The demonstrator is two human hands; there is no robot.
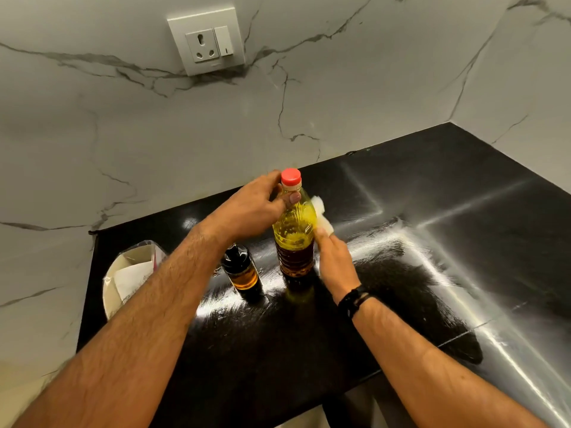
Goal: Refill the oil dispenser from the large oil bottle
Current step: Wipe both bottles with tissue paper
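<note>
Standing upright on the black counter (309,350): oil bottle (295,230), red cap (290,176) on, yellow oil inside. Gripped at the neck, just under the cap, by the left hand (253,208), thumb and fingers curled round it. Pressed against the bottle's right side: white tissue (321,216), held in the fingers of the right hand (335,261). Just left of the bottle, apart from it: small dispenser (239,270) with black top, some amber oil at the bottom. Further left, near the counter edge: white bowl (108,291) with paper inside. On the marble wall above: socket (207,41).
</note>
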